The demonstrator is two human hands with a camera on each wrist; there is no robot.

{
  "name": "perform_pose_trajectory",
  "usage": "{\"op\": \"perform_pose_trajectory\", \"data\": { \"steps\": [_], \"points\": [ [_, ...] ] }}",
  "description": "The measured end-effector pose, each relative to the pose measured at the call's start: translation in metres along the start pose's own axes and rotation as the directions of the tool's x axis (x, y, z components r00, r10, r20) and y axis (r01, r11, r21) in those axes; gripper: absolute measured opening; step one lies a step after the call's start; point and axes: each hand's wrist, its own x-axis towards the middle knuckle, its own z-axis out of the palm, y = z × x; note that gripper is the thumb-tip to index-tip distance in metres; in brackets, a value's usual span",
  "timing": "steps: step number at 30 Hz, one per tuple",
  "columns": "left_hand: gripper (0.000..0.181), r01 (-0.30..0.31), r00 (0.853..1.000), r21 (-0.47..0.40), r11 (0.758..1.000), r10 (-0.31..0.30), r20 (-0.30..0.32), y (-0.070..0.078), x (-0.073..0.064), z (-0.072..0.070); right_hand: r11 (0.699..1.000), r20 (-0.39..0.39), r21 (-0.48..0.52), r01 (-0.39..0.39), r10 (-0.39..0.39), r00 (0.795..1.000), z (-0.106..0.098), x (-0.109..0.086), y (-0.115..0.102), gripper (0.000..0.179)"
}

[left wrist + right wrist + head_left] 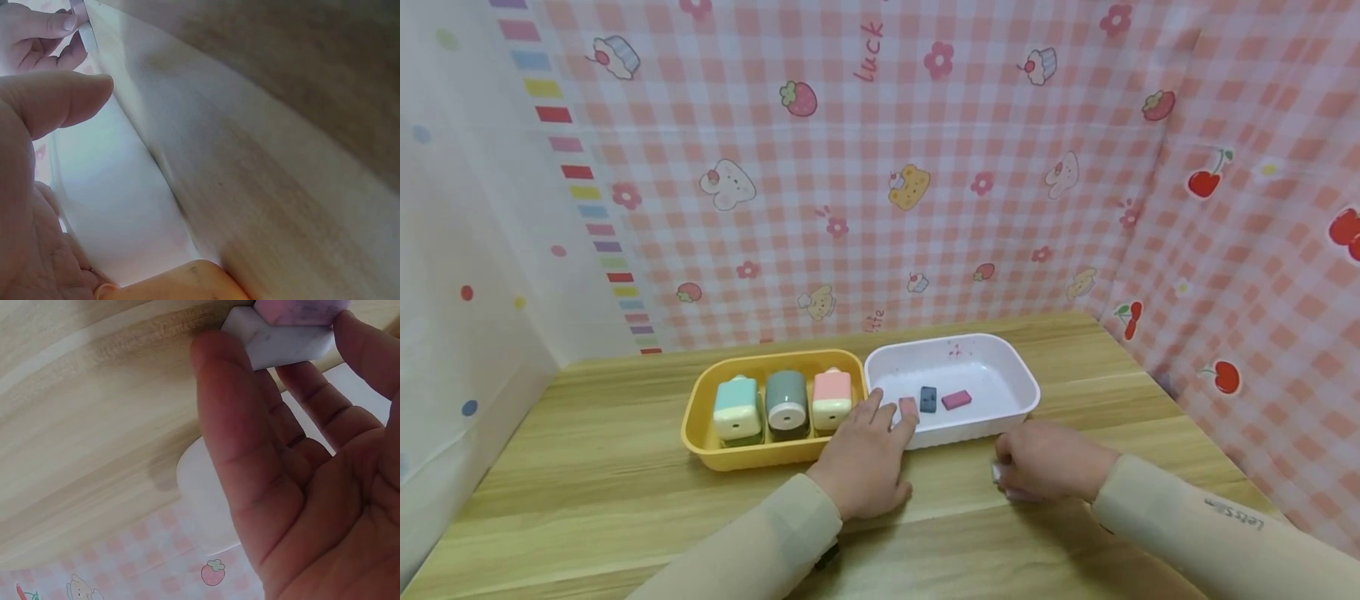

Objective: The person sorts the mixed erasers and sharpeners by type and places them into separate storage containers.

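My right hand (1056, 460) is low over the table, in front of the right end of a white tray (996, 383). In the right wrist view, it pinches a white eraser (281, 345) and a pink eraser (303, 311) between thumb and fingers. My left hand (865, 458) lies with fingers extended where the white tray and a yellow tray (767, 456) meet. Its fingertips reach over the white tray's front rim, close to a light pink block (908, 407). Beside that, a dark grey block (928, 399) and a magenta block (957, 400) lie in the white tray.
The yellow tray holds a mint pencil sharpener (737, 408), a grey one and a pink pencil sharpener (832, 398), side by side. A wooden table (587, 467) carries both trays. Checked pink cloth (850, 225) hangs behind and to the right.
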Motion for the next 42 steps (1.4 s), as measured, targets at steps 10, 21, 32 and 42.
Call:
{"op": "perform_pose_trajectory", "data": {
  "steps": [10,21,32,42],
  "points": [
    [0.093,0.01,1.0,-0.011,1.0,-0.01,0.01,0.0005,0.0002,-0.001,0.999,-0.002,0.019,-0.026,0.026,1.0,0.0019,0.0016,-0.0022,0.03],
    [0.093,0.011,1.0,-0.01,1.0,-0.011,0.018,0.0015,-0.0001,-0.0023,0.999,-0.008,0.02,-0.051,0.051,0.999,0.0032,0.0018,-0.0034,0.029],
    [0.094,0.005,1.0,0.003,1.0,-0.005,0.011,0.0004,0.0015,0.0003,0.995,0.018,0.03,-0.091,0.09,0.996,0.0035,0.0022,-0.0063,0.025],
    [0.094,0.012,1.0,-0.007,1.0,-0.012,0.014,0.0008,0.0014,0.0,0.997,-0.014,0.005,-0.076,0.076,0.997,0.0,0.0026,-0.0059,0.027]
  ]
}}
